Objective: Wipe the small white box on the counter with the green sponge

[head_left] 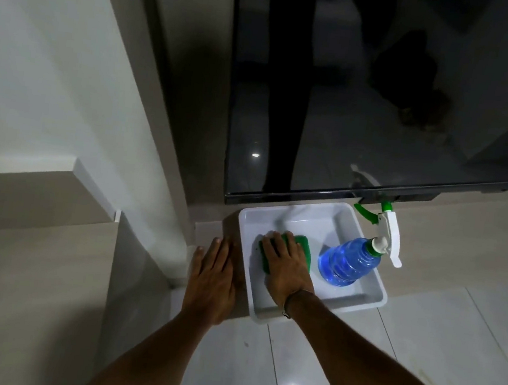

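A small white box (370, 296), open at the top, sits on the pale surface below a dark screen. My right hand (285, 264) lies flat inside it, pressing the green sponge (305, 245) against the box floor; the hand covers most of the sponge. My left hand (214, 278) rests flat, fingers together, against the outside of the box's left wall and holds nothing. A spray bottle of blue liquid (347, 261) with a white and green trigger head (389, 231) leans in the box's right half, beside the sponge.
A large black glossy screen (384, 96) hangs over the back edge of the box. A white wall column (166, 119) stands just left of my left hand. Glossy white tiled surface (418, 353) spreads in front and to the right.
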